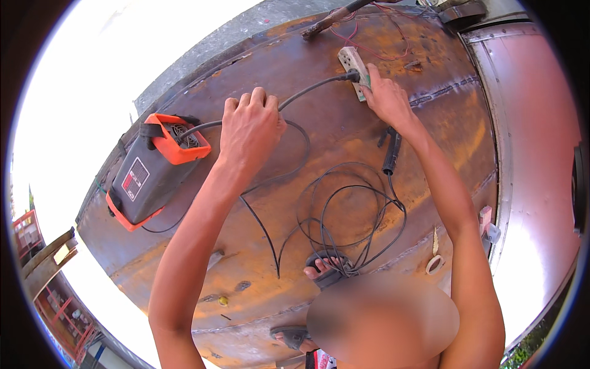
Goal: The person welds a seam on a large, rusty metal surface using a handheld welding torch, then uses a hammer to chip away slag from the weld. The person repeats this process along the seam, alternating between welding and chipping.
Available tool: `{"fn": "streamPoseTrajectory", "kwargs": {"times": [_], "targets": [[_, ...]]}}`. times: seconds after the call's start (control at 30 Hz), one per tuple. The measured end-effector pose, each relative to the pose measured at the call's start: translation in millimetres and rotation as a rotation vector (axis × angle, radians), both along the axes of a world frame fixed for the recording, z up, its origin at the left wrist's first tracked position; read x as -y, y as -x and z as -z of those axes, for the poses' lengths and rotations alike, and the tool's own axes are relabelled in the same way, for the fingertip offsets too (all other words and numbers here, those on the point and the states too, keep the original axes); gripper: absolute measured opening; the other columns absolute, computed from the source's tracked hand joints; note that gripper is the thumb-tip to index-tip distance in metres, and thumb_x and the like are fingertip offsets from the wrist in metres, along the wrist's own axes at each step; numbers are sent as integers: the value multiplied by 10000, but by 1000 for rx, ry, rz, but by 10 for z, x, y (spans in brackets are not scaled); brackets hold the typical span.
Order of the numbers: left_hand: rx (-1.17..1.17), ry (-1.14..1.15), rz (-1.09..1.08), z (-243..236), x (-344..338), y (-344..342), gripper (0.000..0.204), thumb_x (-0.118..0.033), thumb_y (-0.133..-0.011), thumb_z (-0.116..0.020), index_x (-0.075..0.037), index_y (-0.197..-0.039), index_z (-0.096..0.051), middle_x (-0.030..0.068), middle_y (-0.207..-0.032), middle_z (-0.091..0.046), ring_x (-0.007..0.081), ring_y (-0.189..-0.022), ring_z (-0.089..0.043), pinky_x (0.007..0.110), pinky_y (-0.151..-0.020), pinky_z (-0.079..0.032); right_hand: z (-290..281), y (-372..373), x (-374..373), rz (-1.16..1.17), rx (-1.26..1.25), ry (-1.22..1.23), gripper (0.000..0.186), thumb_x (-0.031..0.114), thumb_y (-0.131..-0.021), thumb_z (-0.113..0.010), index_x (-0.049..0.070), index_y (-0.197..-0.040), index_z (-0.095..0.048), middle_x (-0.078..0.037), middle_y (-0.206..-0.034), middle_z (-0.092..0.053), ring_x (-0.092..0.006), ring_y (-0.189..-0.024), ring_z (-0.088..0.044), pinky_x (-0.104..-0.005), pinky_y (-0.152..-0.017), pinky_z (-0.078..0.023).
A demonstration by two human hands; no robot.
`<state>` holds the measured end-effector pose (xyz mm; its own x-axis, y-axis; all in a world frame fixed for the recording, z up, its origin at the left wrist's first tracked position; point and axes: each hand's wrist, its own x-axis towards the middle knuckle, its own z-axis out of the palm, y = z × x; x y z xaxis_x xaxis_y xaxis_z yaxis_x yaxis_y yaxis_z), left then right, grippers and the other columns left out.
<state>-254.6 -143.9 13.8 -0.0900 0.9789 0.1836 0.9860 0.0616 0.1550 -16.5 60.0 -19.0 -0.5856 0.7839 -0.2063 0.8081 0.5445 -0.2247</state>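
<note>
My left hand [251,126] is closed around a thick black power cord [313,86], with its knuckles up. One end of that cord enters a small grey welding machine [144,175] with orange end frames, which lies to the left. At the other end, a black plug [353,75] sits in a white power strip [350,58]. My right hand [387,95] grips the strip's right edge, thumb and fingers beside the plug. Just below my right wrist lies a black electrode holder [391,157], its thin cable [402,212] looped in loose coils.
The rusty steel surface [246,154] has weld seams and carries my sandalled feet [326,267]. A dark metal bar [332,21] and thin red wires [381,56] lie at the far end. A pale ring [435,264] rests at right, near a reddish metal panel [528,135].
</note>
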Motion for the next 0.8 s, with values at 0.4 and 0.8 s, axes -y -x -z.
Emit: {"fn": "streamPoseTrajectory", "kwargs": {"times": [0.4,0.8], "targets": [[1578,414,-434,-633,-148,-643,332,-287,-1017,-465,-72,-765,-444,-3,-682,-382,122,-578,-496,326,-571,-388,91,12,92,-48,52,-96,832,383,-898,-732,-76,-1491,-370,-266,-1121,-673,-444,-1012,-681,-507,-855,-557],[1035,450,-420,-545,849,-364,333,-269,-1030,-532,40,-987,-647,89,-751,-597,175,-628,-600,330,-609,-473,30,-166,-159,-50,154,-137,890,480,-896,-718,-6,-1538,-338,-243,-1270,-624,-419,-1192,-624,-531,-975,-513]]}}
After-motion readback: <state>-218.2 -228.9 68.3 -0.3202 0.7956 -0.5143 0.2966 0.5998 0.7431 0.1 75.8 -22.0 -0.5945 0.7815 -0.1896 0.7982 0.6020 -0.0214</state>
